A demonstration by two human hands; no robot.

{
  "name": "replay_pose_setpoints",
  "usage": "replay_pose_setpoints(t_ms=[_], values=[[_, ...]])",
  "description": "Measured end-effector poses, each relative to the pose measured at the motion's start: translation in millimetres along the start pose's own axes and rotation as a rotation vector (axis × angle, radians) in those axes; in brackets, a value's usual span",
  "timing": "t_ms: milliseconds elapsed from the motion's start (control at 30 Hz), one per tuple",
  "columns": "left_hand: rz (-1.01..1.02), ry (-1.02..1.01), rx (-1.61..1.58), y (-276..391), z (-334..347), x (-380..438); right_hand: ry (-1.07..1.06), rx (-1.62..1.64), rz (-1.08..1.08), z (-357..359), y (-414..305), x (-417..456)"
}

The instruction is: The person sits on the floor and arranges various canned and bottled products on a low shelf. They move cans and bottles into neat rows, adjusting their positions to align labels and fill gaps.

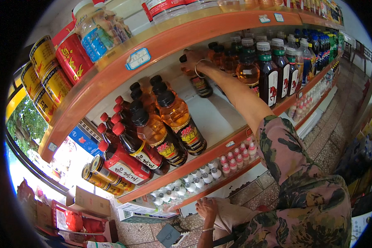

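My right hand (193, 60) reaches deep into the middle shelf and grips an amber drink bottle (201, 86) near its dark cap. The bottle stands slightly tilted at the back, its black label facing out. A bracelet (199, 68) circles that wrist. Left of it stand rows of matching black-capped bottles (183, 124); more amber bottles (248, 73) stand close to the right of my forearm. Below the shelf, my left hand (207, 207) rests on my knee in beige trousers (232, 210), holding nothing, its fingers slightly bent.
Red-capped tea bottles (133, 148) and gold cans (107, 175) fill the shelf's left end. Dark white-capped bottles (268, 76) line the right. An orange-edged shelf (186, 40) runs overhead. Small white-capped bottles (190, 186) sit below. A cardboard box (91, 201) and grey stool (168, 234) are lower left.
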State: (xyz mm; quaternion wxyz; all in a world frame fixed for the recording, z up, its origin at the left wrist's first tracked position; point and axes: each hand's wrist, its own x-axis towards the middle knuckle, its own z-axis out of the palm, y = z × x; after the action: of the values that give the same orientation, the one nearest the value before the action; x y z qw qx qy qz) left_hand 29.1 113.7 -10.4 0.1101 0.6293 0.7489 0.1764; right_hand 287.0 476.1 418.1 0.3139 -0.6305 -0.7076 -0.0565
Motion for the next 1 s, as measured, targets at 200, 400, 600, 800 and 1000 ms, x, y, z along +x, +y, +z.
replay_pose_setpoints(t_ms=[200,400,600,800,1000], values=[[-0.010,0.031,0.013,0.6,-6.5,-1.5,0.019,0.252,-0.099,28.6,-28.8,15.2],[-0.009,0.010,0.003,6.1,-10.2,0.1,0.018,0.338,-0.185,69.3,-50.0,52.7],[-0.002,0.016,0.010,-1.0,-3.4,3.6,-0.141,0.479,-0.197,70.5,-66.0,57.7],[0.017,0.040,-0.007,-1.2,-0.7,2.8,-0.313,0.932,-0.261,84.1,-59.3,58.8],[0.048,0.094,-0.023,0.3,-3.3,0.4,-0.252,0.803,-0.175,77.6,-61.2,51.5]])
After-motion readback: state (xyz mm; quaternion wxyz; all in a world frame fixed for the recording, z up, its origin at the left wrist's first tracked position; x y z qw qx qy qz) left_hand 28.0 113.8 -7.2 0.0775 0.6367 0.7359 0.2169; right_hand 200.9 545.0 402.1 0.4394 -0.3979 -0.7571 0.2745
